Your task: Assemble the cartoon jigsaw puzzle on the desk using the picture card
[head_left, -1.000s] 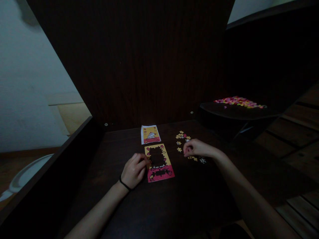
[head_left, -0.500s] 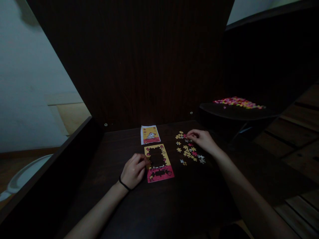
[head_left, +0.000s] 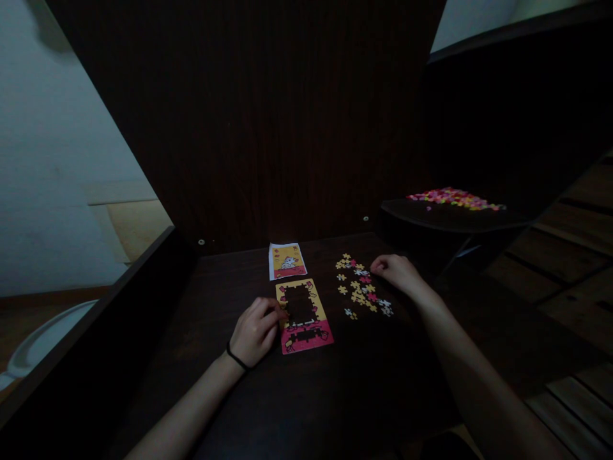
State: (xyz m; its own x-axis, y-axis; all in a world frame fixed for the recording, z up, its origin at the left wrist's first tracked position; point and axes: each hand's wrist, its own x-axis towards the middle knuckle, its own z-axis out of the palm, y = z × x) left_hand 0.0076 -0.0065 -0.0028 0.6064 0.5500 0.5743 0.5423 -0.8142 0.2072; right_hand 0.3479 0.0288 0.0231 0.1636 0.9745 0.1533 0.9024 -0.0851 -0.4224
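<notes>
A partly assembled jigsaw puzzle [head_left: 318, 345] in yellow and pink lies on the dark tabletop, with gaps in its middle and lower part. At its left edge rests my left hand [head_left: 256, 327], fingers curled and fingertips pressed on the border. Loose puzzle pieces [head_left: 357, 295], yellow, pink and white, are scattered to the right of the puzzle. My right hand [head_left: 395, 269] is low beside the upper right of these pieces, its fingers closed together; whatever they pinch is hidden. Behind the puzzle lies a picture sheet [head_left: 288, 262] with a white animal on yellow and pink.
A tall dark panel [head_left: 268, 128] rises behind the tabletop, and a raised side board [head_left: 96, 319] runs along the left. On a rounded dark shelf [head_left: 431, 220] at the right sits a heap of colourful small pieces [head_left: 454, 198]. A white rounded object [head_left: 48, 332] stands at far left.
My right hand has drawn back a little to the right, away from the pink piece at the top of the scattered pieces. My left hand stays at the puzzle's edge.
</notes>
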